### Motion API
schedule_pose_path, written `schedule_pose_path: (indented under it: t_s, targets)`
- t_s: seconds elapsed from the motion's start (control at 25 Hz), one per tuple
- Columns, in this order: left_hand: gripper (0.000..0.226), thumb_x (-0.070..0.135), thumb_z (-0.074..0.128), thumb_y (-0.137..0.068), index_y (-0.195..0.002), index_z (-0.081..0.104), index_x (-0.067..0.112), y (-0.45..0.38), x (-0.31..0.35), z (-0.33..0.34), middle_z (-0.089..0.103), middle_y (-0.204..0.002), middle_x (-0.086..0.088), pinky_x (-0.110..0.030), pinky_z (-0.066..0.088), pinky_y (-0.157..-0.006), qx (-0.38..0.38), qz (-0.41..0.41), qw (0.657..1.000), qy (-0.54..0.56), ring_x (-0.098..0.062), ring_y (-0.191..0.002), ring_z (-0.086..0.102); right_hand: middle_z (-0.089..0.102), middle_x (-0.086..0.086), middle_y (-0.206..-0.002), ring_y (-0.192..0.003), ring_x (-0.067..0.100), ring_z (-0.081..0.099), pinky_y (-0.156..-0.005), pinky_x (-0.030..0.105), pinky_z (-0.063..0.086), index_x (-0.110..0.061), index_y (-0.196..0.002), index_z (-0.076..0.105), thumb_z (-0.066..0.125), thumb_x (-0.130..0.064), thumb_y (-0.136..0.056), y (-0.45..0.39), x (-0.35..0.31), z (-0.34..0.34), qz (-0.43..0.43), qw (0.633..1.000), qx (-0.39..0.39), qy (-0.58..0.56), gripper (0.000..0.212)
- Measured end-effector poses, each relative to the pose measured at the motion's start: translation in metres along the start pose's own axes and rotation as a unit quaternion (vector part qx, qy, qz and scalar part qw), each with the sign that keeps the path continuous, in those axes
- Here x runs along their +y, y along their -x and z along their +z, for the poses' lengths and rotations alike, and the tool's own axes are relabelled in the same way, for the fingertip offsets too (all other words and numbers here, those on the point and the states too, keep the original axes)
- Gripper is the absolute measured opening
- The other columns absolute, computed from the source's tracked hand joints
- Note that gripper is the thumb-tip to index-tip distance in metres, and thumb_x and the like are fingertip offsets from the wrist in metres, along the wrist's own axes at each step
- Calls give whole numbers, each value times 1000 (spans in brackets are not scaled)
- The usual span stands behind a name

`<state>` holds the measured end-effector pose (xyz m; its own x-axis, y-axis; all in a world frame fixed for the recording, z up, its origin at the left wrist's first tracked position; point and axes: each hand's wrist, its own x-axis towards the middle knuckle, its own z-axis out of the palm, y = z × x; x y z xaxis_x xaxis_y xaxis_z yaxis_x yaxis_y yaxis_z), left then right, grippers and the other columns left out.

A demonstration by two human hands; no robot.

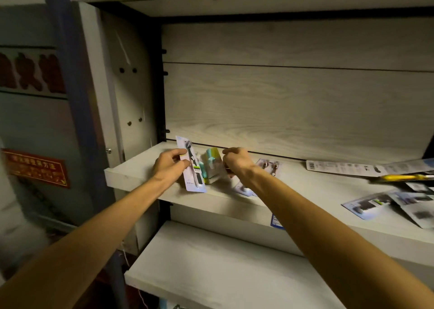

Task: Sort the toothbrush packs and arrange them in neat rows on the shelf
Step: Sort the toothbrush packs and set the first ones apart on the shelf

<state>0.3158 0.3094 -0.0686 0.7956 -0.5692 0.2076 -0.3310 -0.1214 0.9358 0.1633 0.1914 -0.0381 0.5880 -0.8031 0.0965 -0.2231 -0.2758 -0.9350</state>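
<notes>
The left hand (170,165) is pinching a dark toothbrush pack (192,166) with curled fingers (182,164) above the shelf (131,170). Just right, the right hand (236,162) is gripping a green pack (211,165).

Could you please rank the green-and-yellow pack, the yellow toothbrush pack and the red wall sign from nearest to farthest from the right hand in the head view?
1. green-and-yellow pack: touching the right hand, on its left.
2. yellow toothbrush pack: far right on the shelf.
3. red wall sign: far left, off the shelf.
</notes>
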Motion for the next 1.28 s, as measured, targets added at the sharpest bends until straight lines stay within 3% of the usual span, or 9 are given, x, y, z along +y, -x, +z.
schedule_pose_path:
  t_s: [0.08,0.2,0.28,0.48,0.6,0.76,0.88,1.08,1.28]
  targets:
    - [41,-2,69,-83,-122,70,10,-5,-4,-1,74,-107,-12,-39,56,-95,6,17,999,28,-25,-94,71,71,9,-90,-81,19,62,-73,30,52,-6,-103,69,47,3,-89,5,4,8,-63,995,-33,64,28]
    - [39,-5,64,-83,-119,72,9,-5,-2,2,74,-103,-12,-30,58,-82,9,33,997,63,-20,-82,68,72,15,-111,-101,27,66,-92,35,53,-2,-113,70,49,-1,-86,10,8,4,-150,970,-46,184,34]
    - [39,-7,61,-85,-119,72,7,-2,6,7,74,-103,-14,-36,58,-82,-21,38,996,83,-24,-81,68,70,17,-120,-111,32,64,-97,39,50,-3,-119,69,50,-1,-83,13,11,-5,-172,957,-28,232,40]
    - [46,-13,54,-85,-122,71,8,19,33,28,72,-112,-13,-40,60,-84,-93,56,990,95,-30,-90,72,67,6,-129,-110,24,64,-93,34,51,-19,-125,66,46,-3,-82,26,25,-46,-167,943,71,279,50]
    - [49,-20,55,-80,-119,68,7,37,54,50,68,-112,-7,-22,59,-73,-107,87,985,108,-16,-94,67,63,4,-134,-118,24,60,-98,37,50,-22,-129,63,47,-9,-88,44,31,-92,-183,922,107,325,46]
    - [64,-24,60,-75,-127,51,12,83,89,100,63,-99,-1,-18,54,-58,-151,116,972,140,-9,-80,66,65,0,-129,-123,21,54,-94,33,46,-21,-126,64,51,-11,-91,93,53,-171,-214,868,179,410,38]
    - [73,-21,62,-77,-138,44,17,131,114,144,64,-104,-6,-31,57,-65,-202,121,959,161,-16,-80,65,68,-4,-121,-117,19,57,-88,32,47,-23,-121,65,52,-14,-92,143,75,-231,-229,850,241,408,33]
    - [25,-5,66,-84,-106,66,7,221,159,219,72,-93,-4,-33,56,-64,-297,124,935,150,-12,-71,68,72,-13,-96,-88,12,67,-76,38,56,-30,-115,63,52,-28,-95,244,107,-326,-232,878,264,323,23]
    - [20,0,66,-90,-109,66,2,322,204,303,73,-100,-16,-42,58,-76,-382,123,900,169,-22,-83,69,72,-16,-85,-76,1,68,-69,30,57,-32,-112,63,49,-66,-91,338,148,-394,-186,912,221,291,42]
